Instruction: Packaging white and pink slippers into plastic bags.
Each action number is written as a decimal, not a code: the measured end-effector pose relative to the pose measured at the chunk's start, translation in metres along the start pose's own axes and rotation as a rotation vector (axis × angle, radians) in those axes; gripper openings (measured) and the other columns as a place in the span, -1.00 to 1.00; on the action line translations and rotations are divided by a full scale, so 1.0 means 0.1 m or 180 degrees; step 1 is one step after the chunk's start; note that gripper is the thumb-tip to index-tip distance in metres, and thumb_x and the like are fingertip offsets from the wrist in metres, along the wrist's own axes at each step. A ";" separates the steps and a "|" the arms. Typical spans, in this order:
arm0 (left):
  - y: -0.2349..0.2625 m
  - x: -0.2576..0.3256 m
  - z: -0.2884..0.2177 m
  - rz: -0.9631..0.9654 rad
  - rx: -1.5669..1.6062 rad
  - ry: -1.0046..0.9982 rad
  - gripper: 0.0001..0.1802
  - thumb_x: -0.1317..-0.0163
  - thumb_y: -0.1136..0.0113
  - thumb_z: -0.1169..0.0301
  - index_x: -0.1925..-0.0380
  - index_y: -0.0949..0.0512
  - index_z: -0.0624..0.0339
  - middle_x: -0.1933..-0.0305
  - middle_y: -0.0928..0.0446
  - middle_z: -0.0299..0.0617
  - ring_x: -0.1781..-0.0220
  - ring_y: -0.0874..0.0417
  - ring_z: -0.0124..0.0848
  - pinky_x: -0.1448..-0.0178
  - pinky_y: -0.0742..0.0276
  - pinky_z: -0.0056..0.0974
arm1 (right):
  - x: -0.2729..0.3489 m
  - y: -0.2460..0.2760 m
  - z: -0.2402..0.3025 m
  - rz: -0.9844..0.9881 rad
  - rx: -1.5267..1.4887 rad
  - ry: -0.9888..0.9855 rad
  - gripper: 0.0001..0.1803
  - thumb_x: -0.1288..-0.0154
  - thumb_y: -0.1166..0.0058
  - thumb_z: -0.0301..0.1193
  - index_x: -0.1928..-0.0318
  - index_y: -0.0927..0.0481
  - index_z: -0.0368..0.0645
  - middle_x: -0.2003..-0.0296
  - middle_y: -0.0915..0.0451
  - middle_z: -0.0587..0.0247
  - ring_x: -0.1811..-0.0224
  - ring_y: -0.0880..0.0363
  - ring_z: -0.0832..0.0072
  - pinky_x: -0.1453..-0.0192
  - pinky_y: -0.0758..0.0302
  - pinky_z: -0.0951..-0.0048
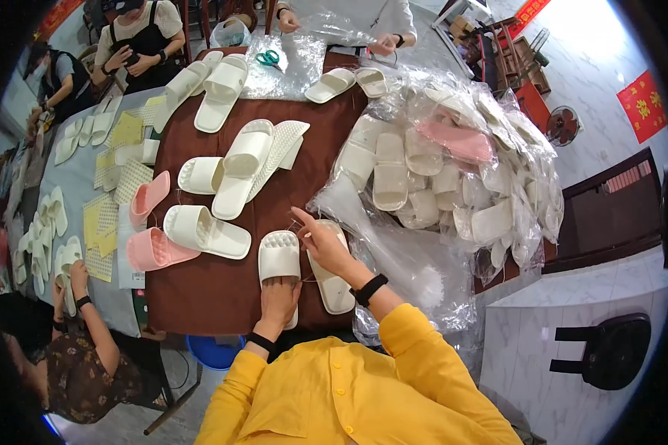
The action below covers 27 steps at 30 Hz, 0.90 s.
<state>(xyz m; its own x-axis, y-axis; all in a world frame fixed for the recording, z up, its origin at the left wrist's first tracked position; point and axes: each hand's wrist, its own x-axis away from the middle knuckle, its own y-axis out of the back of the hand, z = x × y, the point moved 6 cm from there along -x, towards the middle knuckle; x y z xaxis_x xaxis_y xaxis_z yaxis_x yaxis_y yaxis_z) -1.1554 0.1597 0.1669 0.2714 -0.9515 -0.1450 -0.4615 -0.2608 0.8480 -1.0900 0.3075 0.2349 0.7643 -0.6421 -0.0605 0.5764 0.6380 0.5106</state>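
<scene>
Two hands over a pair of white slippers at the near edge of a brown-covered desk (208, 300), viewed from above. The left hand (278, 302) is inserted beneath the strap of one white slipper (280, 248); its fingers are hidden, so whether it grips cannot be told. The right hand (328, 248) is open, index finger extended, above the strap of the second white slipper (337, 293), just beside the first. Each wrist bears one dark band.

Toward the left edge lie two pink slippers (156, 249), the nearer touching a single white slipper (208, 231). Mid-desk is a cluster of at least three white slippers (246, 152), one showing a dotted surface. The far left corner carries at least two more, overlapping; near the far edge, two small-looking white slippers (330, 86) lie just beside each other. Between these groups, one pair of green-handled scissors (269, 58) rests on clear plastic sheeting (286, 81).

Along the right side, clear plastic bags (416, 274) enclose white slippers too overlapped to count and one visible pink slipper (456, 142). One blue bucket (214, 354) stands below the near edge.
</scene>
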 end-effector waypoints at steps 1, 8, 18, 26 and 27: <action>-0.03 -0.02 0.01 0.0169 0.0073 0.0026 -0.67 -0.24 -0.16 0.23 0.18 -0.52 0.30 0.21 -0.55 0.13 0.12 -0.56 0.06 0.00 -0.45 0.04 | -0.02 -0.03 0.03 0.0012 0.0006 0.0006 -0.22 -0.14 0.01 -0.67 -0.40 -0.18 -0.01 0.24 -0.60 0.00 0.16 -0.56 0.04 0.06 -0.50 0.14; -0.12 -0.08 0.04 0.0779 0.0226 0.0106 -0.71 -0.27 -0.15 0.19 0.24 -0.58 0.19 0.31 -0.60 -0.02 0.22 -0.61 -0.06 0.09 -0.50 -0.03 | -0.19 -0.44 -0.02 0.0052 -0.0004 0.0249 -0.54 -0.11 0.09 -0.63 -0.08 -0.55 -0.20 0.14 -0.52 -0.03 0.15 -0.57 0.14 0.03 -0.52 0.23; -0.04 -0.08 0.00 0.0367 0.0035 -0.0026 -0.71 -0.27 -0.15 0.17 0.27 -0.58 0.19 0.36 -0.59 -0.04 0.33 -0.62 -0.08 0.17 -0.50 -0.04 | -0.33 -0.81 -0.33 -0.0060 0.0343 -0.0658 -0.78 -0.11 -0.24 -0.40 0.22 -0.66 -0.22 0.21 -0.51 -0.02 0.12 -0.55 0.07 0.01 -0.50 0.18; 0.52 0.07 -0.23 -0.0215 0.0773 -0.0519 -0.66 -0.08 -0.19 0.56 0.07 -0.52 0.25 0.20 -0.56 -0.01 0.19 -0.59 0.01 -0.03 -0.49 0.01 | -0.23 -0.37 -0.31 -0.0880 -0.0215 -0.0652 -0.84 -0.13 -0.25 -0.40 0.31 -0.66 -0.23 0.43 -0.52 0.17 0.38 -0.52 0.37 0.26 -0.44 0.37; 0.53 0.09 -0.19 -0.0220 0.0751 -0.0527 -0.66 -0.08 -0.19 0.56 0.07 -0.52 0.25 0.20 -0.56 -0.01 0.19 -0.59 0.01 -0.03 -0.49 0.01 | -0.20 -0.31 -0.29 -0.0818 -0.0405 -0.0754 -0.83 -0.15 -0.24 -0.38 0.31 -0.65 -0.23 0.44 -0.52 0.16 0.38 -0.52 0.36 0.26 -0.44 0.36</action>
<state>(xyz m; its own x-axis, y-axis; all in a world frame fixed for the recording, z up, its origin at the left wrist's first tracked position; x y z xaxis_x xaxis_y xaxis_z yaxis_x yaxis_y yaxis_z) -1.1610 0.1407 0.2200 0.1763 -0.9388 -0.2959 -0.6355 -0.3381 0.6941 -1.1154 0.3129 0.1956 0.5103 -0.8593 0.0350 0.7836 0.4813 0.3928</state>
